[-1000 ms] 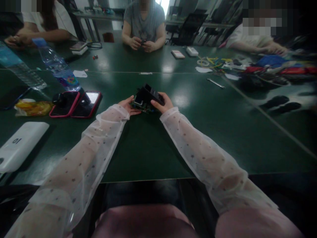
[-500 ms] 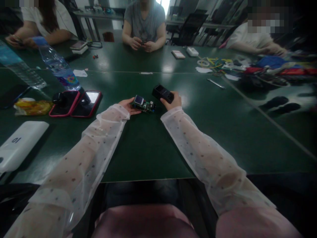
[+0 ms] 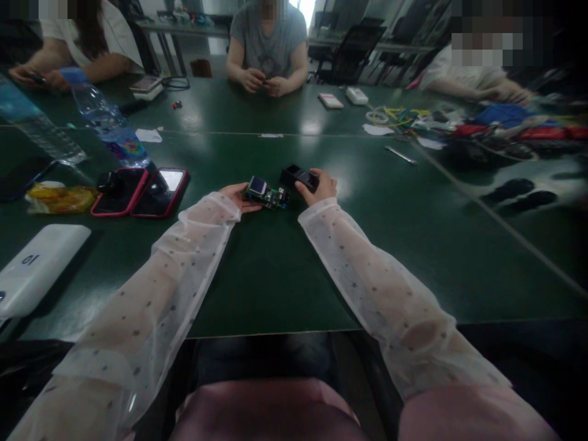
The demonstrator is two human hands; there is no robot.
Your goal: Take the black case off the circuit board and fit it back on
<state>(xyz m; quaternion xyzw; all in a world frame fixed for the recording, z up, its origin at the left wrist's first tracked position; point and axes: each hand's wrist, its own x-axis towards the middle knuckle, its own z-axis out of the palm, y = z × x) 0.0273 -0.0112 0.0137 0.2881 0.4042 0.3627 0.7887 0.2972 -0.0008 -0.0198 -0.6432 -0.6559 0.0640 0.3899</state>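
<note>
My left hand (image 3: 239,197) is closed on the left end of a green circuit board (image 3: 271,197), which carries a small square screen (image 3: 258,185). Several small parts crowd the board's right end. Close by on the right, a black plastic case (image 3: 296,176) with a rectangular window is gripped by my right hand (image 3: 320,187), thumb on its near side and fingers over the far side. The board and the case are very near each other; whether they touch I cannot tell. Both are held over the dark green table (image 3: 275,269).
Two pink-edged phones (image 3: 160,193), a yellow packet (image 3: 62,199), plastic bottles (image 3: 108,125) and a white power bank (image 3: 41,269) lie or stand to the left. A wrench (image 3: 400,155) and a cable heap (image 3: 404,119) are on the right. Three people sit across the table.
The black case has turned and tilted a little in my right hand, its window end dropping slightly. My left hand and the circuit board have hardly moved.
</note>
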